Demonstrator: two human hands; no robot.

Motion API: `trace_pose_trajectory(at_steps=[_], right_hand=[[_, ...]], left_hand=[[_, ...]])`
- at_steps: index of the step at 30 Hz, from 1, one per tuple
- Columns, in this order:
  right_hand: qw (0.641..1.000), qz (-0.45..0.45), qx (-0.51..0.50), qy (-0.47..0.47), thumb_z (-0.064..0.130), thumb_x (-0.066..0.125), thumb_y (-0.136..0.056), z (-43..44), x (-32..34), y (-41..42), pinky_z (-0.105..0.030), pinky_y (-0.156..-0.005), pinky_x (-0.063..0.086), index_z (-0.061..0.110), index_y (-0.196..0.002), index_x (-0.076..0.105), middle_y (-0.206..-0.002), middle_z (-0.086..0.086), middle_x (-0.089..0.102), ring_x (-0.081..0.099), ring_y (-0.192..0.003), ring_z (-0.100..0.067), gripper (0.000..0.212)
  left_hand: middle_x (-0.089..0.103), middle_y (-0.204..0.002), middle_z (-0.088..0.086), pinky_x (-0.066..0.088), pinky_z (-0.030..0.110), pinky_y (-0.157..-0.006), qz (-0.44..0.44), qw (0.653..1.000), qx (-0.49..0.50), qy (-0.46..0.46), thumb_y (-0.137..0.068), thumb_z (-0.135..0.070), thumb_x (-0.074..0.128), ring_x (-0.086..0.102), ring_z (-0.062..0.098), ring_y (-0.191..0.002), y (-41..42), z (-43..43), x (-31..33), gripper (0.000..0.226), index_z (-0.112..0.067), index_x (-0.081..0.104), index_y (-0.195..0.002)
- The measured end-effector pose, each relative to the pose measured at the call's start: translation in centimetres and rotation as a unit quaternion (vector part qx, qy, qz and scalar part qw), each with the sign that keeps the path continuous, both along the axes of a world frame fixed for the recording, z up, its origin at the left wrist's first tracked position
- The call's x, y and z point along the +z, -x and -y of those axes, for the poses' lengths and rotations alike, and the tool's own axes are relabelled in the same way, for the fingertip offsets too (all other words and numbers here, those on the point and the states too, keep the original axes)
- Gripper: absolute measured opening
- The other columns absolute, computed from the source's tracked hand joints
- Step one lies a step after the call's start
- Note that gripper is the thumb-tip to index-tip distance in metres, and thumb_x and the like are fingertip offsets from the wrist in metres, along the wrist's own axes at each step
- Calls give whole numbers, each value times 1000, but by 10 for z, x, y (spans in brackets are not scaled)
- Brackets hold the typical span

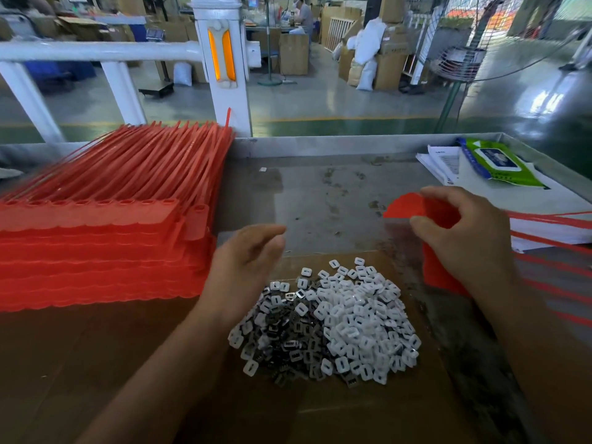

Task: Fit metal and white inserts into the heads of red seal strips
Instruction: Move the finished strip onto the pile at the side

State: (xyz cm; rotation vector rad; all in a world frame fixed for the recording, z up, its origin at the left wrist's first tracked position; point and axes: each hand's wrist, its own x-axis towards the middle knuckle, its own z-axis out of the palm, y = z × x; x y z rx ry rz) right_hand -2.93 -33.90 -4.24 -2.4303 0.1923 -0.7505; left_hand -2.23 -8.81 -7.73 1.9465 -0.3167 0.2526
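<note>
A tall stack of red seal strips lies at the left, heads toward me, tails fanning to the back. In front of me a heap of white inserts lies mixed with dark metal inserts on a sheet of cardboard. My left hand hovers over the heap's left edge, fingers relaxed and holding nothing. My right hand pinches the head end of a red sheet of joined seal strips. Its tails run off to the right under my forearm.
A metal tray table with a raised rim carries everything. At the back right lie white papers and a green wet-wipe pack. A white railing post stands behind the table; a fan at the right.
</note>
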Motion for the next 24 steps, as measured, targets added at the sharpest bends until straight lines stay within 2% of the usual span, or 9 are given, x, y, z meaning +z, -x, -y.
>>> trace_pose_trajectory(at_steps=[2, 3, 6, 9, 12, 14, 17, 20, 24], right_hand=[[1000, 6, 20, 3, 25, 68, -77, -11, -1, 6, -40, -91, 41, 22, -117, 62, -108, 3, 59, 45, -93, -11, 40], [999, 4, 31, 3, 25, 68, -76, -17, -1, 8, -44, -94, 41, 23, -116, 62, -103, 8, 56, 44, -92, -10, 40], [998, -8, 63, 5, 26, 67, -74, -35, -4, 17, -50, -97, 39, 25, -115, 62, -103, 18, 48, 43, -97, -6, 41], [995, 2, 103, 14, 23, 70, -73, -46, -8, 25, -48, -100, 36, 24, -114, 63, -103, 25, 42, 39, -103, -2, 41], [986, 26, 153, 55, 25, 67, -71, -54, -14, 32, -42, -96, 33, 18, -110, 65, -109, 15, 54, 42, -105, -4, 39], [979, 35, 180, 86, 25, 63, -67, -55, -18, 35, -41, -93, 32, 15, -106, 67, -112, 5, 63, 46, -107, -7, 41], [975, 23, 201, 94, 26, 64, -65, -52, -21, 36, -40, -92, 31, 17, -106, 67, -115, 4, 64, 46, -109, -6, 42], [970, 18, 210, 120, 27, 65, -65, -51, -24, 35, -37, -94, 28, 17, -108, 66, -119, 4, 62, 46, -113, -7, 44], [963, 24, 214, 164, 32, 63, -67, -53, -25, 33, -35, -97, 28, 17, -108, 66, -120, 2, 61, 51, -116, -14, 44]], left_hand=[[64, -103, -13, 48, 10, -77, -126, 989, -71, 38, -90, -34, 49, 60, -3, -95, -6, 18, 10, 26, -28, 57, -115], [65, -104, -5, 50, 16, -79, -208, 970, -96, 78, -90, -39, 48, 63, 5, -94, -11, 28, 13, 33, -21, 57, -117], [59, -107, 16, 54, 28, -75, -427, 865, -118, 235, -89, -46, 48, 62, 25, -94, -27, 59, 17, 56, 2, 46, -118], [61, -95, 20, 56, 27, -62, -487, 791, -148, 340, -91, -47, 46, 64, 24, -79, -37, 80, 21, 59, 7, 47, -115], [62, -57, 10, 51, 21, -44, -503, 752, -158, 396, -94, -39, 45, 61, 15, -47, -45, 92, 22, 41, 0, 55, -82], [59, -58, 9, 51, 26, -52, -507, 749, -171, 392, -96, -25, 43, 58, 16, -52, -47, 99, 22, 31, -3, 53, -75], [58, -78, 11, 49, 30, -66, -475, 771, -166, 391, -92, -4, 40, 56, 19, -68, -48, 103, 17, 16, 0, 55, -87], [59, -89, 15, 51, 33, -72, -419, 785, -170, 424, -91, 1, 42, 59, 24, -76, -48, 101, 10, 22, 1, 53, -110], [60, -93, 16, 51, 37, -81, -344, 795, -197, 460, -89, 3, 44, 61, 24, -79, -52, 98, 4, 25, 0, 53, -112]])
